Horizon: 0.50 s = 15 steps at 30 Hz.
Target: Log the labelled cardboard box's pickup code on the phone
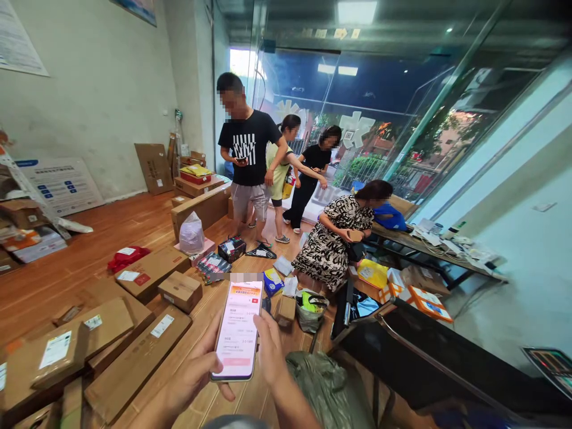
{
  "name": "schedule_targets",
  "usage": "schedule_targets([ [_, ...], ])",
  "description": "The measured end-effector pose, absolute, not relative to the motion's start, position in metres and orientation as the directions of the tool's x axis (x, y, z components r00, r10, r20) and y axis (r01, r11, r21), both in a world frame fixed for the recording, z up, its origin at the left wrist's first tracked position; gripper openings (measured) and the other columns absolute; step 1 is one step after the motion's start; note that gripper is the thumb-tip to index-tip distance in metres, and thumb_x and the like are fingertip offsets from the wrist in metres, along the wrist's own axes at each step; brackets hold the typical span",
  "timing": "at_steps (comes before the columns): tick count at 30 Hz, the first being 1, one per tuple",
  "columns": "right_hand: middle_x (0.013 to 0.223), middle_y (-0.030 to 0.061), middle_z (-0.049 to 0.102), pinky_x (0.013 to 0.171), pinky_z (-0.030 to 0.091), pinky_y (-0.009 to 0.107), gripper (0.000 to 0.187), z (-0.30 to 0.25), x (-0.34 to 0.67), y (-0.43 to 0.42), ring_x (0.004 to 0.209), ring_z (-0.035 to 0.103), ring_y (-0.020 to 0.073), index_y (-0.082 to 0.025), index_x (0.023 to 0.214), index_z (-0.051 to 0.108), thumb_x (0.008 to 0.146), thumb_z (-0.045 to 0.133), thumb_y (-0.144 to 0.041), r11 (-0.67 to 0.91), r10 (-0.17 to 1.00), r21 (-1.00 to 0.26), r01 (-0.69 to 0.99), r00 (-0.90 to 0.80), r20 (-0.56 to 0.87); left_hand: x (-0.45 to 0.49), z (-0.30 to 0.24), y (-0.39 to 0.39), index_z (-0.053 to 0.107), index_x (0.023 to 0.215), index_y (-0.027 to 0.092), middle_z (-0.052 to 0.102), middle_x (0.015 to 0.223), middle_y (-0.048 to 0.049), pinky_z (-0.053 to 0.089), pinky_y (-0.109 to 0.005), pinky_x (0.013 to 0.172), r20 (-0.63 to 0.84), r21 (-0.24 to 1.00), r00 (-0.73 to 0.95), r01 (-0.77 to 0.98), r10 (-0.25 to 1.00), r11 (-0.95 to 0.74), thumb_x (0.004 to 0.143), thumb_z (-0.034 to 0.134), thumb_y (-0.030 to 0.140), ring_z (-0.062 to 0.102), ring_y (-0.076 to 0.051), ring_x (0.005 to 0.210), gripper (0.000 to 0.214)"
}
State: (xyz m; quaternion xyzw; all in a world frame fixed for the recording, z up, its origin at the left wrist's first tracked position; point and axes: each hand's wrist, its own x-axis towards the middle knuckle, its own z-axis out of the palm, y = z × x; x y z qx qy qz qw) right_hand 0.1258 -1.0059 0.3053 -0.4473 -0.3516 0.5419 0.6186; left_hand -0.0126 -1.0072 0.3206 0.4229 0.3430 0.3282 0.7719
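A smartphone (238,329) with a lit white and pink screen is held upright low in the middle of the view. My left hand (196,372) wraps round its left edge and bottom, the thumb along the side. My right hand (271,347) grips the phone's right edge, thumb near the screen. Below and behind the phone lie flat brown cardboard parcels (134,363) on the wooden floor.
Several parcels and boxes (180,290) cover the floor on the left. A person in a patterned dress (336,235) crouches ahead; three more people (251,156) stand behind. A black table (429,351) is at right, and a green bag (328,387) lies by my right arm.
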Motion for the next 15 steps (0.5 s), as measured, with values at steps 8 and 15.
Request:
schedule_targets([
  [8, 0.069, 0.003, 0.068, 0.058, 0.046, 0.028, 0.055, 0.302, 0.121, -1.005, 0.062, 0.058, 0.0181, -0.017, 0.082, 0.066, 0.063, 0.059, -0.068, -0.004, 0.982, -0.934, -0.357, 0.176, -0.072, -0.016, 0.316, -1.009, -0.01, 0.141, 0.036, 0.022, 0.149, -0.0028, 0.055, -0.035, 0.051, -0.229, 0.891, 0.546, -0.217, 0.806, 0.399, 0.055, 0.046, 0.018, 0.054, -0.028, 0.093, 0.103],
  [15, 0.094, 0.0042, 0.072, 0.08, 0.051, 0.034, 0.063, 0.312, 0.117, -1.008, 0.091, 0.062, 0.0254, -0.023, 0.092, 0.069, 0.059, 0.056, -0.075, -0.023, 0.991, -0.926, -0.377, 0.116, -0.072, -0.021, 0.31, -1.008, -0.016, 0.141, 0.025, 0.043, 0.134, -0.0113, 0.054, -0.032, 0.048, -0.23, 0.849, 0.511, -0.311, 0.829, 0.427, 0.06, 0.042, 0.016, 0.055, -0.021, 0.078, 0.101],
])
